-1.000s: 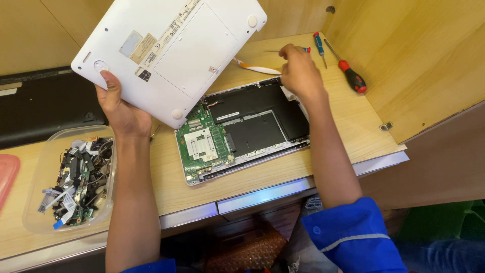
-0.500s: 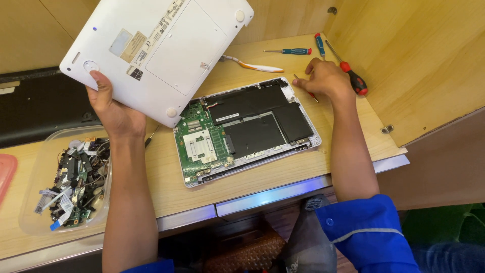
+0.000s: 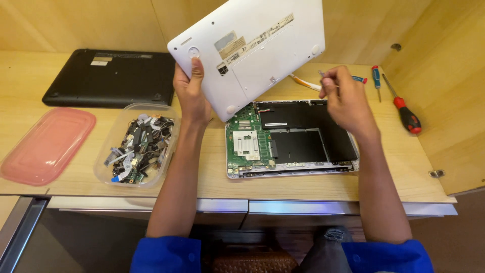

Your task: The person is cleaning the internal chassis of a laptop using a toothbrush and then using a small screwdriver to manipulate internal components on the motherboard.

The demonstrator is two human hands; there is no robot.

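White cover lifted higher, long axis tilted up-right, left hand grip clamped on edge, right hand pinching screwdriver

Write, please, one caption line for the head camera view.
Left hand lifts a white laptop bottom cover above the opened laptop; right hand holds a small tool.

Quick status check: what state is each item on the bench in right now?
White plastic laptop bottom cover: removed, lifted in left hand.
Opened white laptop base: uncovered, green circuit board and black battery exposed.
Right hand: pinching a small tool above the base.
Black closed laptop: lying flat, shut.
Clear plastic tub: lidless, holding loose parts.
Pink plastic lid: off, beside the tub.
Red-handled screwdriver: lying unused.
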